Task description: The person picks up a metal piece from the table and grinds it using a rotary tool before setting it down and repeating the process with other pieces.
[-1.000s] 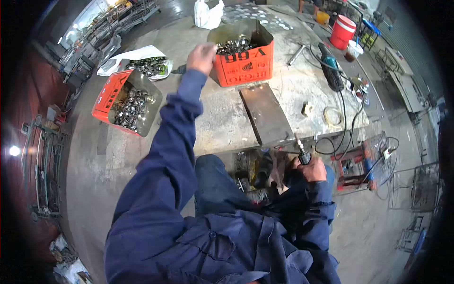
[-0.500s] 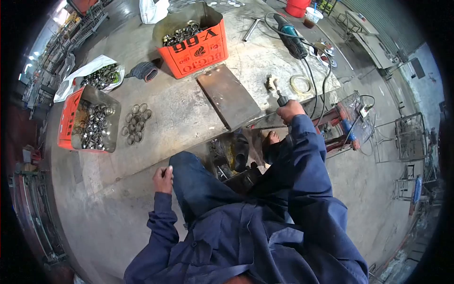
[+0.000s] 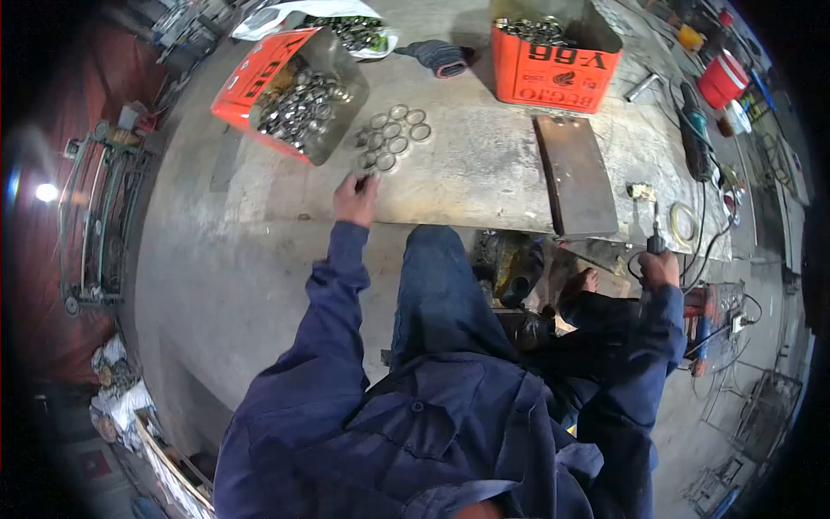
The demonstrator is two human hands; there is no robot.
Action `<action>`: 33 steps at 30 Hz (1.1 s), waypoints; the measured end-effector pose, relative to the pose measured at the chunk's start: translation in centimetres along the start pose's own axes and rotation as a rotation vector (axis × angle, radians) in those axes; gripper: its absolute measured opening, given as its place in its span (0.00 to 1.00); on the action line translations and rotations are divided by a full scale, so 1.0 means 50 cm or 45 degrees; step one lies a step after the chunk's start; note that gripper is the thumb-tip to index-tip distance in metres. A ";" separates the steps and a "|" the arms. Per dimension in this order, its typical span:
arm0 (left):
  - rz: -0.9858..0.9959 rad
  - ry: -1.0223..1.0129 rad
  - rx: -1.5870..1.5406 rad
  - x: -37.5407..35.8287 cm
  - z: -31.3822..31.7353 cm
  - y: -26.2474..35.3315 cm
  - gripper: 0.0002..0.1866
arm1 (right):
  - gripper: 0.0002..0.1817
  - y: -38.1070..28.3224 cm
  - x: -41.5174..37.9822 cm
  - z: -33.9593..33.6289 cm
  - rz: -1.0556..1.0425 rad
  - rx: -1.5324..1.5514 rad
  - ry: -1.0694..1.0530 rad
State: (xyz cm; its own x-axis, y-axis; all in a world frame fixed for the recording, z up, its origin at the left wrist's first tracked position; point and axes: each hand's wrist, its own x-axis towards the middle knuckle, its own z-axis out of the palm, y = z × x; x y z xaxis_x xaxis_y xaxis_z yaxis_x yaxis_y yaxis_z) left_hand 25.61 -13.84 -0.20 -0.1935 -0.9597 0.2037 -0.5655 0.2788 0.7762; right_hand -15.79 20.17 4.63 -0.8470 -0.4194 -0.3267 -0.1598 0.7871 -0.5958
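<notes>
Floor: grey concrete (image 3: pixel 199 285), dusty.
Left wall: red (image 3: pixel 35 285), metal racks (image 3: pixel 91 233) alongside.
Light: bright lamp (image 3: pixel 47 192) left.

Orange crates (image 3: pixel 553 76) with dark lettering; silvery grey metal rings (image 3: pixel 391 137); pale grey worktop (image 3: pixel 467 177); navy blue sleeves (image 3: pixel 333 294); a red bucket (image 3: pixel 723 80).

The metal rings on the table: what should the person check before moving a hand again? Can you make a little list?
1. Left hand reaches the metal rings: ok, fingers at the nearest one.
2. Rings lie flat in a group: ok.
3. Right hand grips the tool: ok.
4. Tool tip away from the left hand: ok, far apart.
5. Tipped orange box steady: cannot tell.
6. Cables clear of the right hand: not ok, close by.
</notes>
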 end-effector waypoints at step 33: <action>-0.370 -1.857 -0.531 -0.094 0.371 0.411 0.07 | 0.17 -0.006 -0.196 0.026 -0.210 -0.338 0.156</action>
State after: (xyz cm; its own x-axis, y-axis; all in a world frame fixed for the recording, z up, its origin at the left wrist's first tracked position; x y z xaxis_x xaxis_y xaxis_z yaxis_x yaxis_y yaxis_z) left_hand 0.04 -2.97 3.72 -0.8492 -0.0415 -0.5264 -0.5128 -0.1730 0.8409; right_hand -6.81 23.44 7.08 -0.8509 -0.5059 -0.1418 -0.4126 0.8104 -0.4159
